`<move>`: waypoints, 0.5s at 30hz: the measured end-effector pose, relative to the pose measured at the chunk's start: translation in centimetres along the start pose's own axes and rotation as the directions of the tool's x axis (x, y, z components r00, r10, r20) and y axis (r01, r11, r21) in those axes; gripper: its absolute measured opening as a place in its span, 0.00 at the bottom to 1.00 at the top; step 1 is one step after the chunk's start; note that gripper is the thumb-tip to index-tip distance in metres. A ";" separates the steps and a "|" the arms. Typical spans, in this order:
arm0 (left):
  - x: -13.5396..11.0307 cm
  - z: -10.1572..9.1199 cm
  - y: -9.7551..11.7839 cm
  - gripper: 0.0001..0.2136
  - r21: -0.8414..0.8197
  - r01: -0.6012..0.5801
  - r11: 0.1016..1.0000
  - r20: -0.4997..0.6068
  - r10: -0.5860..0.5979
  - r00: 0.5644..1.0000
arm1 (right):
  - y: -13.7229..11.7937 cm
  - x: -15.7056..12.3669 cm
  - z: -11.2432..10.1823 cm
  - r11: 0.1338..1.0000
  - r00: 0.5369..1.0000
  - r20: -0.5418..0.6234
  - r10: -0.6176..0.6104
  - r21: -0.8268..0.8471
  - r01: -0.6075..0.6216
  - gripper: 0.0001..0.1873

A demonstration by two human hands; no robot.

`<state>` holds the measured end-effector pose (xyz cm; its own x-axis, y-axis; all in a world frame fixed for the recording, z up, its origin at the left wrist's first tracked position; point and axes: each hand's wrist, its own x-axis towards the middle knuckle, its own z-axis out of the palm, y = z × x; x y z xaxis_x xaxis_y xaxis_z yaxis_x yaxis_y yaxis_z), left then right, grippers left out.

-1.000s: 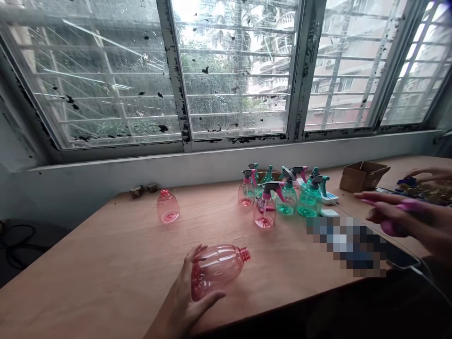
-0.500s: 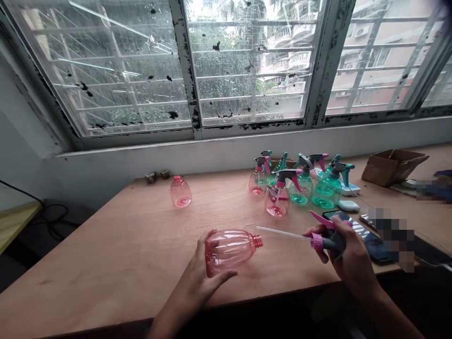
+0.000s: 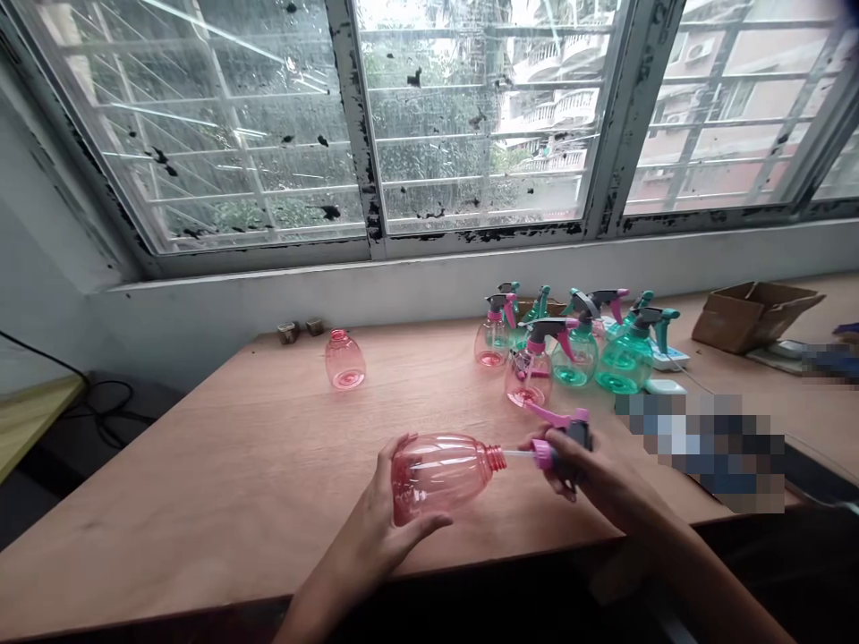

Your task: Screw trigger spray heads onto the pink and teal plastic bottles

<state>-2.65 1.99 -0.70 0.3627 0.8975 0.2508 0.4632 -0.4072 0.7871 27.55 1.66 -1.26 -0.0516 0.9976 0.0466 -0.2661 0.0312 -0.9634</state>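
My left hand (image 3: 395, 510) is closed around the base of a clear pink bottle (image 3: 443, 474), which lies on its side above the table with its threaded neck pointing right. In my right hand (image 3: 577, 465) is a spray head (image 3: 543, 453) with a pink collar, a pink trigger and a dark body. Its thin clear tube (image 3: 518, 453) runs left into the bottle's mouth. A short gap separates the collar from the neck. Farther back on the left, a second pink bottle (image 3: 346, 362) stands upright without a spray head.
Several pink and green spray bottles (image 3: 624, 362) with heads on stand at the back right. Beyond them sits an open cardboard box (image 3: 752, 317). Two small brown objects (image 3: 288, 333) lie by the wall. The wooden table (image 3: 221, 501) ends at a front edge near my forearms.
My right hand has moved left with the spray head, and the tube has gone from outside the bottle into its neck. My left hand and the bottle have barely moved.
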 end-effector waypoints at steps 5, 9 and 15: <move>0.0 0.0 0.4 0.39 -0.005 0.002 1.000 0.045 -0.002 0.999 | 0.8 0.1 1.9 0.981 0.995 0.050 0.082 -0.181 -0.071 0.27; 0.0 -0.1 0.7 0.38 -0.001 -0.011 1.000 0.026 0.011 1.000 | 0.9 -0.4 2.6 0.965 0.992 0.106 0.062 -0.262 -0.033 0.21; -0.1 0.3 0.4 0.48 -0.016 -0.056 0.998 0.014 0.056 0.998 | 1.9 -0.6 2.5 0.966 0.997 0.062 0.046 -0.255 -0.029 0.23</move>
<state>-2.24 1.68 -0.62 0.3999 0.8706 0.2866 0.4295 -0.4543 0.7805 24.67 0.95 -2.45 -0.1230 0.9922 0.0182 -0.0100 0.0171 -0.9998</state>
